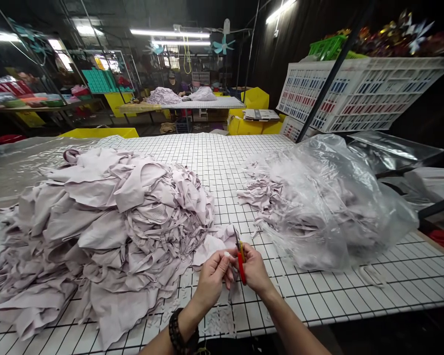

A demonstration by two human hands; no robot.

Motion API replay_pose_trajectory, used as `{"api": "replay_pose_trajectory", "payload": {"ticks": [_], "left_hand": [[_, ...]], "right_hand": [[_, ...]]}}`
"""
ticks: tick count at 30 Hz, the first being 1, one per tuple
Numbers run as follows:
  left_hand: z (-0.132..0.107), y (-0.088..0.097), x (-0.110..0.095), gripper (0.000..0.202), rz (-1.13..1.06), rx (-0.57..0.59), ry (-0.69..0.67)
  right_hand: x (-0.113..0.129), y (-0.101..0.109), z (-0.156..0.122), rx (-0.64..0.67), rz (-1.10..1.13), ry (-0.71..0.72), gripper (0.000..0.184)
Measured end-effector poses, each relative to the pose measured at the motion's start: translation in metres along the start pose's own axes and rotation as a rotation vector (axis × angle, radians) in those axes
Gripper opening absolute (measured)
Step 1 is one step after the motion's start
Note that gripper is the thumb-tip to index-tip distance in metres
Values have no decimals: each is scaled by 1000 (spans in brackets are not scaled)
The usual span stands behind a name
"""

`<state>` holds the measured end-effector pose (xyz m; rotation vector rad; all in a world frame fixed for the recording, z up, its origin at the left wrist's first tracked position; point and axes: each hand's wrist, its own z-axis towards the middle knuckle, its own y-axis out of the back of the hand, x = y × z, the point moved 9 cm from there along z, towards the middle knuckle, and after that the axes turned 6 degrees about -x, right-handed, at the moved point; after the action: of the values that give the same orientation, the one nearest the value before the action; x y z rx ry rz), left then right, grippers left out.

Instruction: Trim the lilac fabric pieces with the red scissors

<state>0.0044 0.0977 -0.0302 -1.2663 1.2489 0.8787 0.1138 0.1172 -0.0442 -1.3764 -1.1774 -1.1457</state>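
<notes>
My right hand (256, 270) is closed around red-handled scissors (240, 261), whose dark blades point away from me. Close beside it, my left hand (215, 274) pinches a pale lilac fabric piece (216, 244) between thumb and fingers. Part of that fabric spreads on the table beyond my hands, and a narrow end hangs below them. To the left lies a large heap of the same lilac fabric (133, 212). Small fabric scraps (219, 319) are scattered on the table in front of me.
A clear plastic bag (340, 207) with fabric pieces lies on the right of the grid-patterned table (225, 153). White plastic crates (355, 93) stand behind it at the right. Farther back, a person (172, 84) is at another table (214, 103) bearing fabric heaps.
</notes>
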Motion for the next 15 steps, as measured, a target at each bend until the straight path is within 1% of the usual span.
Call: {"api": "replay_pose_trajectory", "payload": {"ticks": [1, 3, 5, 7, 9, 11, 15], "left_hand": [[2, -2, 3, 32, -40, 15, 6], [6, 0, 5, 29, -77, 2, -12], [8, 4, 4, 28, -70, -15, -36], [10, 5, 3, 28, -34, -10, -47], [10, 5, 2, 28, 19, 12, -57], [9, 4, 1, 28, 78, 35, -78], [8, 1, 4, 27, 141, 70, -103]], "right_hand": [[2, 2, 0, 7, -27, -8, 29], [11, 13, -2, 0, -145, 1, 27], [24, 26, -7, -5, -333, 27, 25], [37, 36, -14, 20, -550, 70, 27], [43, 39, -22, 71, -741, 119, 32], [44, 38, -28, 102, -865, 162, 36], [38, 34, -30, 110, -950, 183, 35]]}}
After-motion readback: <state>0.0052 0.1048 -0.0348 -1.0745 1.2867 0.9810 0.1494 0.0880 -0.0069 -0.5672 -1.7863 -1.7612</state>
